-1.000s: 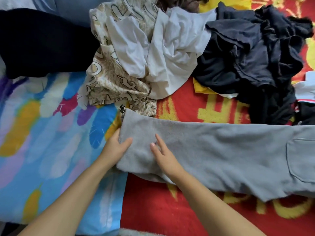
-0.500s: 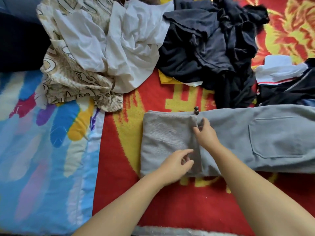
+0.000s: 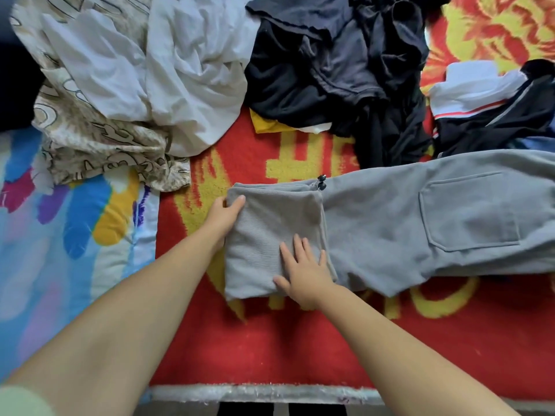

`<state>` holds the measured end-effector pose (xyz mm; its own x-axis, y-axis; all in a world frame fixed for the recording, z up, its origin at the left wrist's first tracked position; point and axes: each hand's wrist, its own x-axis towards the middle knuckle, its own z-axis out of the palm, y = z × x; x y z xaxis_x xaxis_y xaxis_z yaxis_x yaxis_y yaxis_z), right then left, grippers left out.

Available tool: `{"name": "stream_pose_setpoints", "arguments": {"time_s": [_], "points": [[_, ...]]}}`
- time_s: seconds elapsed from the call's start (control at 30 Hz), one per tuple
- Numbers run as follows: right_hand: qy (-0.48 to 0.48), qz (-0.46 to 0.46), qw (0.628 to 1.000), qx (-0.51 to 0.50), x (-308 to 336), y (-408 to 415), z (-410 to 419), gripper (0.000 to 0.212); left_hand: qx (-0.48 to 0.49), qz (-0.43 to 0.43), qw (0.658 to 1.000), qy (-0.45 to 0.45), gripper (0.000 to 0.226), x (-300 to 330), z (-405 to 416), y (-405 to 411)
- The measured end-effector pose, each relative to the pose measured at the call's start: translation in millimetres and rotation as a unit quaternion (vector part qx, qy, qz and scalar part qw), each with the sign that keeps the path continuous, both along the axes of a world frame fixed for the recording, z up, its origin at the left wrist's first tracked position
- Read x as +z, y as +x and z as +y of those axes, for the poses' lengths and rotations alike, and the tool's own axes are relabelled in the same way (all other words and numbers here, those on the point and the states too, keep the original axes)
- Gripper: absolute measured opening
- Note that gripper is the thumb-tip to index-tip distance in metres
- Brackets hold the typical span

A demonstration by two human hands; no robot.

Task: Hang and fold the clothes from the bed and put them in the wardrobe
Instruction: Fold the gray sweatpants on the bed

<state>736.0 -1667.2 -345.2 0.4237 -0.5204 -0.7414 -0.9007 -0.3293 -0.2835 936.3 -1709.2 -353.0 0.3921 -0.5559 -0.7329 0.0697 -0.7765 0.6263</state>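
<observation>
The grey trousers (image 3: 405, 223) lie across the red blanket (image 3: 270, 349) towards the near edge of the bed, their legs folded over into a thick square pad at the left end and the pocketed seat running off to the right edge. The left hand (image 3: 223, 219) grips the pad's far left corner, thumb on top and fingers apparently tucked beneath, though they are hidden. The right hand (image 3: 303, 271) lies flat on the pad's near right part, fingers straight and spread, pressing it down. A black toggle (image 3: 321, 182) sits at the pad's far right corner. Behind, towards the far edge, are a white and patterned heap (image 3: 126, 85) on the left and dark clothes (image 3: 336, 70) in the middle. A colourful sheet (image 3: 60, 235) covers the bed's left side.
</observation>
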Motion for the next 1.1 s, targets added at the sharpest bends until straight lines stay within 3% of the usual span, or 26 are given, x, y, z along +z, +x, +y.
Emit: {"name": "stream_pose_setpoints", "arguments": {"time_s": [0.17,0.27,0.43,0.5,0.57,0.67,0.83,1.0,1.1], "points": [[0.038,-0.081,0.994,-0.065,31,50,42,0.100,-0.020,0.006,1.000,-0.010,0.035,7,-2,-1],[0.039,-0.051,0.989,-0.136,24,87,72,0.109,-0.018,-0.013,1.000,-0.017,0.031,14,-2,-8],[-0.041,-0.026,0.987,-0.155,3,87,66,0.087,-0.048,-0.008,0.998,-0.033,0.025,15,-5,-6],[-0.047,-0.072,0.983,-0.165,4,72,51,0.078,-0.048,-0.001,0.998,-0.037,0.022,18,-6,-7],[0.010,-0.151,0.967,-0.206,8,46,35,0.071,-0.027,0.013,0.999,-0.032,0.021,24,-5,-12],[0.114,-0.249,0.921,-0.277,20,0,15,0.065,0.034,0.038,0.998,-0.046,0.018,40,-8,-26],[0.195,-0.407,0.798,-0.400,63,-64,0,0.068,0.084,0.053,0.987,-0.124,0.024,78,-37,-84],[0.214,-0.433,0.692,-0.536,81,-151,-21,0.052,0.030,0.079,0.981,-0.172,0.033,110,-78,-187],[0.158,-0.382,0.678,-0.608,80,-215,-37,0.052,-0.076,0.139,0.972,-0.171,0.037,105,-98,-251]]}}
